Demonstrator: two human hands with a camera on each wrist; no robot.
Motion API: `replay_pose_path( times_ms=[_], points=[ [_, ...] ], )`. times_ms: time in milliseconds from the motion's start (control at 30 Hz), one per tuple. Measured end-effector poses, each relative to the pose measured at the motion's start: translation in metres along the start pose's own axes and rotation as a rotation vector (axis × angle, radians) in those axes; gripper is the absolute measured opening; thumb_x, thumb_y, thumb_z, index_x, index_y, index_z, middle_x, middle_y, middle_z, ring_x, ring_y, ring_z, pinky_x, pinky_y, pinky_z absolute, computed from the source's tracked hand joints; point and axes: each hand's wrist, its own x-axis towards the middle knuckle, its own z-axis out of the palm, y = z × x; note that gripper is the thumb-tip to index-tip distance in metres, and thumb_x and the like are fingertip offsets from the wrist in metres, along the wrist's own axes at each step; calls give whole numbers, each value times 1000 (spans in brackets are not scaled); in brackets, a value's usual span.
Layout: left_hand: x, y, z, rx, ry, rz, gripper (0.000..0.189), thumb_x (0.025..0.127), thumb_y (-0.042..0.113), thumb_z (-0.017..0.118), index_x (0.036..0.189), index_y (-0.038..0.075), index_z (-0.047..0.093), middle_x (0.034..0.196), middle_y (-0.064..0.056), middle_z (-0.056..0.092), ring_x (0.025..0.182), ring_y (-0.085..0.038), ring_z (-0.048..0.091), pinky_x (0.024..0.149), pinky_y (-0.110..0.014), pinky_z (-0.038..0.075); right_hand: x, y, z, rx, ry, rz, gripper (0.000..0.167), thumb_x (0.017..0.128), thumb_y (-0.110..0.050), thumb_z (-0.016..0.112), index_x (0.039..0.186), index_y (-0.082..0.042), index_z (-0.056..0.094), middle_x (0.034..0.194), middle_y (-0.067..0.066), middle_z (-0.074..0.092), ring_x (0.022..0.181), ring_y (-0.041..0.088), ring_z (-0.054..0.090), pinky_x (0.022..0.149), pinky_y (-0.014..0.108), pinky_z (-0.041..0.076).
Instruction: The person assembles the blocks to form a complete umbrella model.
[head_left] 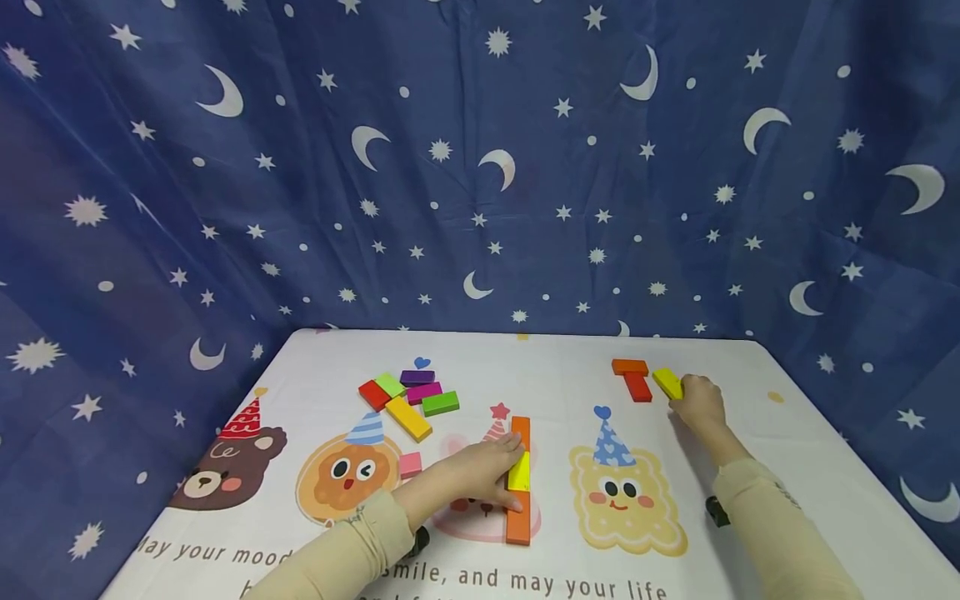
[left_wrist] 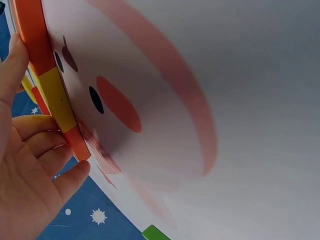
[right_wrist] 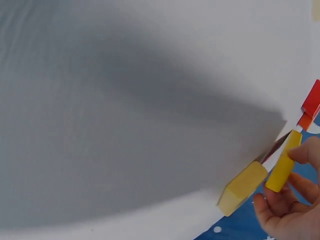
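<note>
Three blocks stand end to end in a row: a near orange block [head_left: 518, 521], a yellow block [head_left: 519, 473] and a far orange block [head_left: 521, 429]. My left hand [head_left: 483, 473] touches the row from its left side, thumb at the near orange block and fingers along the yellow and far orange ones. At the back right, my right hand [head_left: 699, 404] pinches a yellow block [right_wrist: 284, 162] between thumb and fingers. Close to it in the right wrist view is another yellow block [right_wrist: 242, 187]. A red block [head_left: 637, 387] and an orange block [head_left: 630, 367] lie left of that hand.
At the back left lies a loose group of blocks, with purple [head_left: 417, 377], magenta [head_left: 423, 392], green [head_left: 441, 403], red [head_left: 374, 394] and yellow [head_left: 408, 418] ones. A pink block [head_left: 410, 465] lies nearer. A starry blue curtain [head_left: 480, 208] borders the printed white tablecloth [head_left: 570, 367].
</note>
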Motion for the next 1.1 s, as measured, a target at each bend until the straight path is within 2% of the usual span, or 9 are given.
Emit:
replay_pose_path(
  times_ms=[133, 233, 400, 533, 667, 867, 967, 1100],
  points=[
    [0, -1, 0, -8, -4, -16, 85, 77, 53, 70, 144, 10, 39, 153, -5, 33, 143, -16, 28, 115, -32, 29, -1, -7, 0, -35, -80, 60, 35, 73, -7, 67, 95, 18, 56, 85, 30, 53, 83, 46, 53, 70, 56, 47],
    [0, -1, -1, -10, -7, -19, 86, 77, 53, 70, 144, 10, 39, 153, -4, 33, 143, -16, 28, 115, -32, 29, -2, -12, 1, -65, -122, 119, 40, 76, -9, 67, 102, 18, 55, 90, 31, 52, 89, 46, 51, 77, 57, 46],
    [0, 0, 0, -14, -1, -13, 87, 76, 53, 70, 144, 9, 38, 153, -5, 32, 143, -16, 28, 115, -32, 29, -5, -13, 0, -81, -87, 125, 38, 78, -10, 66, 101, 19, 55, 89, 32, 52, 88, 46, 52, 74, 54, 48],
    [0, 0, 1, -8, 0, -11, 87, 76, 54, 70, 144, 9, 38, 153, -5, 32, 143, -16, 28, 115, -32, 29, -5, -11, -4, -51, -40, 98, 34, 79, -9, 63, 95, 20, 55, 85, 32, 51, 82, 48, 53, 68, 52, 47],
    [1, -1, 1, -7, 1, -8, 86, 77, 53, 69, 144, 9, 38, 153, -5, 32, 143, -16, 28, 115, -32, 29, -6, -11, -6, -16, -1, 91, 33, 81, -10, 61, 93, 21, 54, 84, 33, 51, 79, 48, 55, 69, 51, 46],
    [1, -2, -1, -23, -8, -21, 86, 77, 53, 70, 145, 11, 38, 154, -4, 32, 143, -15, 27, 115, -32, 29, -3, -13, -3, 37, 32, 98, 44, 87, -19, 64, 101, 22, 55, 89, 32, 53, 76, 38, 52, 71, 46, 46],
    [1, -2, -1, -25, -9, -18, 86, 77, 53, 69, 145, 10, 38, 154, -4, 32, 143, -15, 27, 115, -32, 29, -3, -16, -2, 71, 21, 118, 51, 88, -26, 65, 106, 21, 54, 91, 30, 53, 77, 33, 48, 74, 43, 46],
    [0, -1, -2, -25, -3, -12, 85, 77, 53, 69, 144, 10, 39, 153, -5, 33, 143, -15, 28, 115, -32, 29, -3, -18, -4, 104, 15, 87, 50, 86, -25, 65, 104, 20, 55, 89, 28, 55, 75, 32, 49, 72, 42, 47]
  ],
)
